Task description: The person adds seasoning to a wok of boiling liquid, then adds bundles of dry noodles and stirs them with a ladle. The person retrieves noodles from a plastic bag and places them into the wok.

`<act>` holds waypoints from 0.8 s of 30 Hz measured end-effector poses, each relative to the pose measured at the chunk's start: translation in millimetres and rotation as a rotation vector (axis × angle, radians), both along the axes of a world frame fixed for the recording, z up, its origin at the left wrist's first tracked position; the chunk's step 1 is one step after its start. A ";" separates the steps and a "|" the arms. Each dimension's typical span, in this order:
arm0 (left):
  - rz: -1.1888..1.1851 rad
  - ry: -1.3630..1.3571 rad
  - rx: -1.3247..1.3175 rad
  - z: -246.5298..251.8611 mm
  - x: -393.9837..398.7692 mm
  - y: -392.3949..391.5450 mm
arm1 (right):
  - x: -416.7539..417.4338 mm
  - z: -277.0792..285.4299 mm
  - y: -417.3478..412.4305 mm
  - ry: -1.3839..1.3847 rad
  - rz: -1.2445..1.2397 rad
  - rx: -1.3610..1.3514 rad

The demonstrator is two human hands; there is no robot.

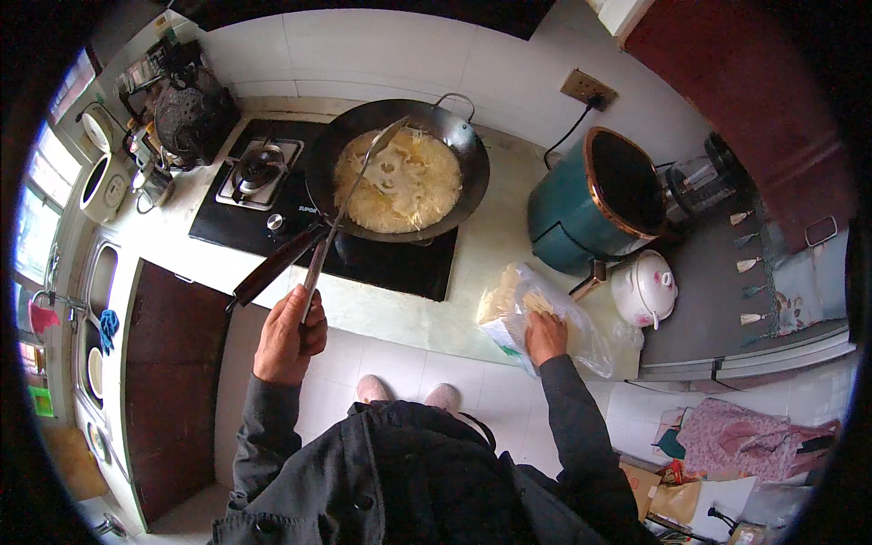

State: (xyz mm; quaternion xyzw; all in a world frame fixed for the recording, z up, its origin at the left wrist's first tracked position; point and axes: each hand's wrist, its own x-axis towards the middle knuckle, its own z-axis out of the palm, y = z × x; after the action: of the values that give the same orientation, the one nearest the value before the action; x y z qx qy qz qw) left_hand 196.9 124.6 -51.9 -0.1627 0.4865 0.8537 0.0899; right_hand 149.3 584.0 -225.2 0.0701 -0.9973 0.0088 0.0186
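Note:
My left hand (pixel 294 337) is closed around the handle of a long metal wok spatula (pixel 354 187). The spatula's head rests by the far inner side of a dark wok (pixel 473 157), over pale yellow, frothy liquid (pixel 409 184) with thin strands at its surface. The wok's wooden handle (pixel 276 264) points towards me, just beyond my left hand. My right hand (pixel 547 337) reaches into a clear plastic bag (pixel 579 337) at the counter's front edge. Its fingers grip pale dry-looking noodles (pixel 537 302); the fingertips are hidden among them.
The wok sits on a black gas hob (pixel 368 262) with a second burner (pixel 260 169) at left. A green pot-shaped appliance (pixel 562 204) and a white lidded pot (pixel 644 289) stand right of the bag. A metal jug (pixel 155 184) and a sink (pixel 88 340) lie left.

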 end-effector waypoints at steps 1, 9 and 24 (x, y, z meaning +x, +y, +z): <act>0.003 -0.005 -0.006 1.0 -0.8 2.2 | 0.7 2.0 0.0 0.018 0.018 0.033; 0.036 -0.023 -0.031 2.4 0.9 13.9 | 9.0 24.5 1.6 -0.115 -0.010 -0.060; 0.066 -0.021 -0.033 3.6 8.2 26.2 | 13.5 33.8 6.4 -0.130 0.050 -0.197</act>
State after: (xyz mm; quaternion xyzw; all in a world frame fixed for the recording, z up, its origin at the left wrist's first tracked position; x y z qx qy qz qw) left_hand 205.1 150.8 -48.3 -0.1891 0.4938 0.8463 0.0641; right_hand 162.8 590.4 -191.3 0.0922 -0.9887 0.1118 -0.0397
